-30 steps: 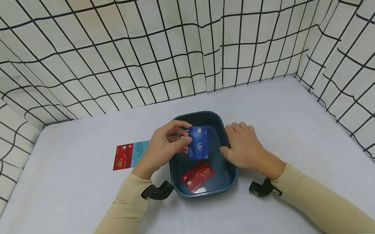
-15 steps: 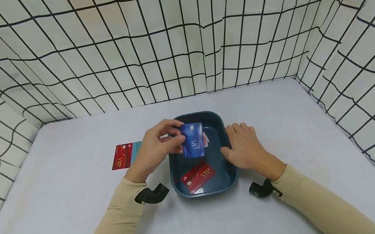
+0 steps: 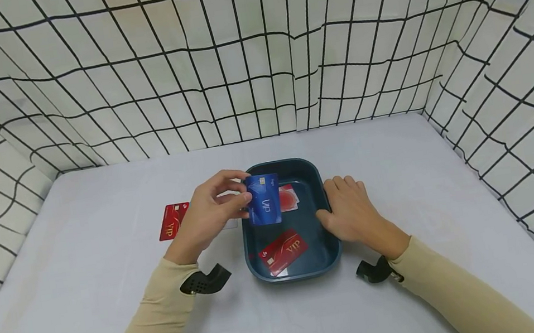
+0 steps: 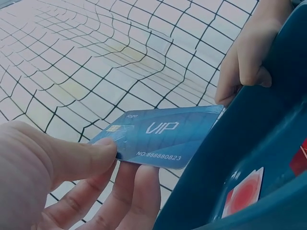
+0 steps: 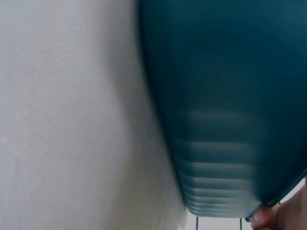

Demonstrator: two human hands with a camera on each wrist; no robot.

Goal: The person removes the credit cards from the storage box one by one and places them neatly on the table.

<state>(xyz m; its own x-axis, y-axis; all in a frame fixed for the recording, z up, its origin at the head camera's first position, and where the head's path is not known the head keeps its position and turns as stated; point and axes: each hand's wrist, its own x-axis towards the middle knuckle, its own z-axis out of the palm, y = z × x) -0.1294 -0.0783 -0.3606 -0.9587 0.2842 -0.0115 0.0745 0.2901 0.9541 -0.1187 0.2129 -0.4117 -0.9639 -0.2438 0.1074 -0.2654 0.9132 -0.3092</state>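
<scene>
One blue card (image 3: 264, 203), long axis vertical in head view, chip (image 3: 262, 180) uppermost

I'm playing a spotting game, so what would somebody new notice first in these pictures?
Probably the bright blue VIP card, pinched in the fingers of the left hand near the left side of the tray. Next, the red VIP card lying inside it, at the near end. The black grid across the back and sides stands out too.
</scene>
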